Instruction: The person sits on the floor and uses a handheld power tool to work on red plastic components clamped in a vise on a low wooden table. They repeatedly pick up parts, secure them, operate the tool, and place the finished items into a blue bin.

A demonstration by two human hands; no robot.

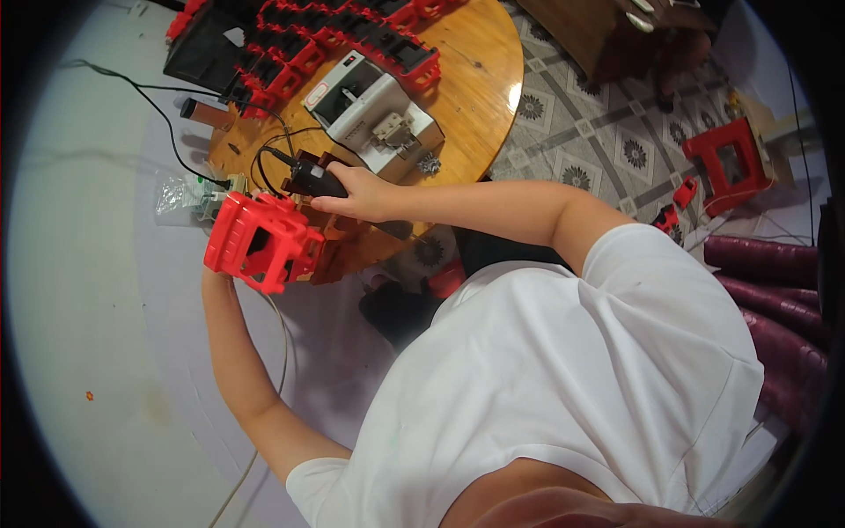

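My left hand point(216, 277) holds up a red plastic frame point(255, 238) with openings and short legs, at the left edge of the round table. Most of its fingers are hidden behind the frame. Close by on the right, my right hand point(365, 194) is wrapped round a black corded power tool point(319, 179), shaped like an electric screwdriver. The tool's cord loops from its upper left end; its tip cannot be made out. Just beyond my right hand stands a white box-shaped machine point(365, 132) with a metal fixture on its front. Small metal pieces point(429, 164), perhaps screws, lie beside it.
Several red and black plastic assemblies point(299, 57) cover the far side of the wooden table point(480, 66). An orange-brown cylinder point(208, 113) and a clear plastic bag point(176, 198) lie near the wall at left. A red stool point(731, 167) stands on the patterned floor at right.
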